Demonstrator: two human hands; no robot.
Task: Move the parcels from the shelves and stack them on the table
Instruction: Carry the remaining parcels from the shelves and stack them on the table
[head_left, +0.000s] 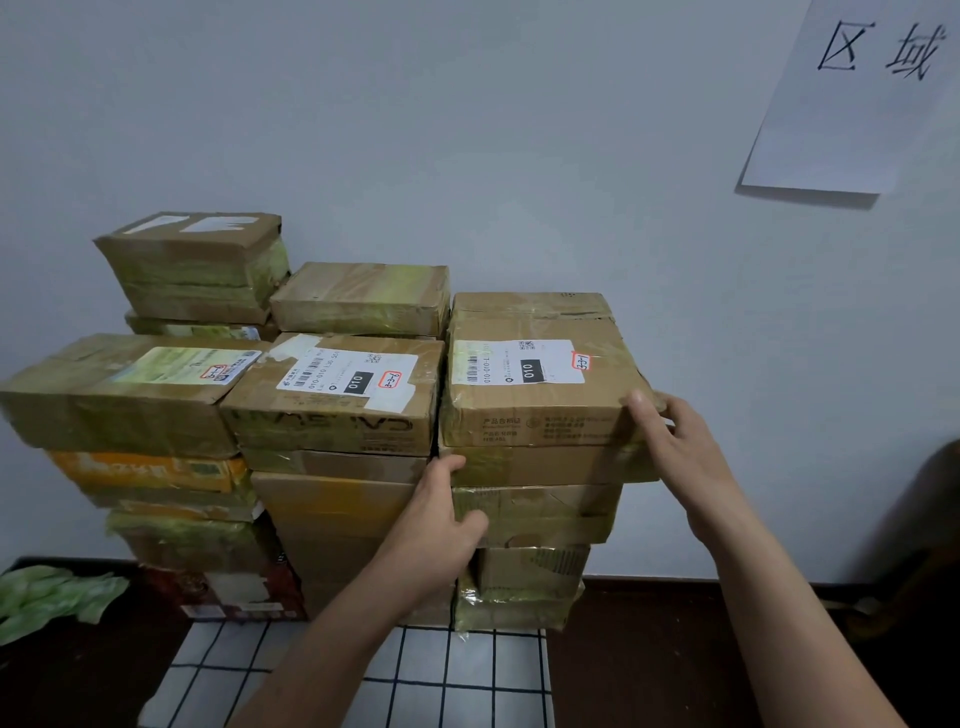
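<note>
Several taped brown cardboard parcels stand stacked in three columns on the table against the wall. The right column's top parcel (540, 364) carries a white label marked 3-3-1. My right hand (675, 447) holds that parcel's near right corner, fingers on its front face and thumb round its right side. My left hand (441, 514) grips the left edge of the lower parcels (545, 467) in the same column. Its fingertips curl into the gap beside the middle column and its thumb lies on the front. The middle column's top parcel (337, 389) is marked 3-3-6.
A white cloth with a dark grid (467, 670) covers the table's near part in front of the stacks. Crumpled green plastic (52, 592) lies at the left. A white paper sign (852, 93) hangs on the wall at upper right. A dark object (924, 519) stands at the right edge.
</note>
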